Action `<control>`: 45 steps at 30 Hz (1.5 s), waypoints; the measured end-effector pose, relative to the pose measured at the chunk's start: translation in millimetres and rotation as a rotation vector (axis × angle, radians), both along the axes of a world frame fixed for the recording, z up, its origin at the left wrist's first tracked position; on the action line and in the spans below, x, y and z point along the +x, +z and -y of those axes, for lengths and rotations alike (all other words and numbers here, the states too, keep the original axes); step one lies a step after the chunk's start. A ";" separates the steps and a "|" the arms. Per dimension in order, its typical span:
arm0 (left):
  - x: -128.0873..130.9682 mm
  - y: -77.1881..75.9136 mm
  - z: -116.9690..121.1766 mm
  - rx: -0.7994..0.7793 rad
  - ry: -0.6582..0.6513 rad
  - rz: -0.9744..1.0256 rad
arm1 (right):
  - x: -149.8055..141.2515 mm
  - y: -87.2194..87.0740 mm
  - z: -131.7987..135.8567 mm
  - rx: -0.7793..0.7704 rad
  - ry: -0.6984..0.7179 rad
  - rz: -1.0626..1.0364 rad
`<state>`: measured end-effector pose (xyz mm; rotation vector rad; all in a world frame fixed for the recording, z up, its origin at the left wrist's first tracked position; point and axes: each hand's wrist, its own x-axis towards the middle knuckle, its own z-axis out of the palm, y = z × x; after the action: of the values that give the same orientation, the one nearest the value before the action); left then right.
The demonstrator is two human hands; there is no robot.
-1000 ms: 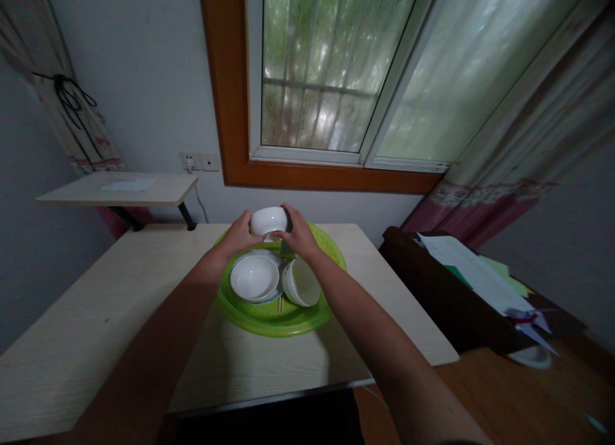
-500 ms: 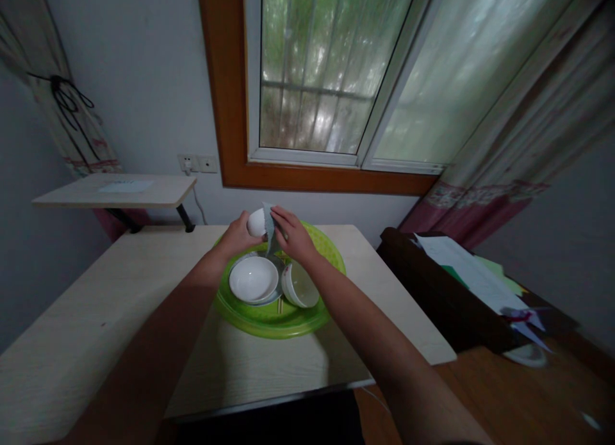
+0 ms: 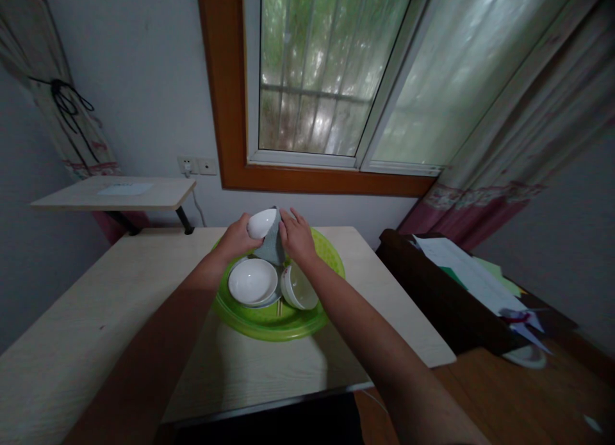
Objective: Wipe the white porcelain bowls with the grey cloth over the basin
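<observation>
My left hand (image 3: 236, 238) grips a small white bowl (image 3: 261, 223), tilted on its side, above the far part of a round green tray (image 3: 269, 323). My right hand (image 3: 296, 235) presses a grey cloth (image 3: 271, 245) against the bowl; its fingers are closed on the cloth. Below them, inside the tray, a white bowl (image 3: 252, 281) stands upright on a plate, and another white bowl (image 3: 298, 287) leans on its side to the right.
The tray rests on a pale wooden table (image 3: 96, 317). A small side shelf (image 3: 113, 193) stands at the back left. A dark cabinet with papers (image 3: 473, 275) is at the right. The window and wall lie close behind the table.
The bowl has turned in my left hand from upright to tilted on its side. The grey cloth in my right hand has come up and now hangs against the bowl.
</observation>
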<state>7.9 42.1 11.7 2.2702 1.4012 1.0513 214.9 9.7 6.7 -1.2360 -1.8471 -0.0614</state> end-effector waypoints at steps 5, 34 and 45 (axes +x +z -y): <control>-0.6 -2.0 -0.9 -0.013 0.002 0.007 | -0.2 -1.8 -2.1 -0.011 0.031 0.044; -1.6 -2.4 -4.4 -0.019 0.086 0.009 | 1.5 -5.3 -1.2 -0.095 0.120 -0.013; -2.2 -2.9 -7.5 -0.085 0.082 0.065 | -17.2 9.1 15.1 0.122 0.321 0.355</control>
<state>5.7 49.6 8.9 2.1161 1.4944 1.0589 197.7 -5.3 15.7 -0.8723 -2.2918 -0.2249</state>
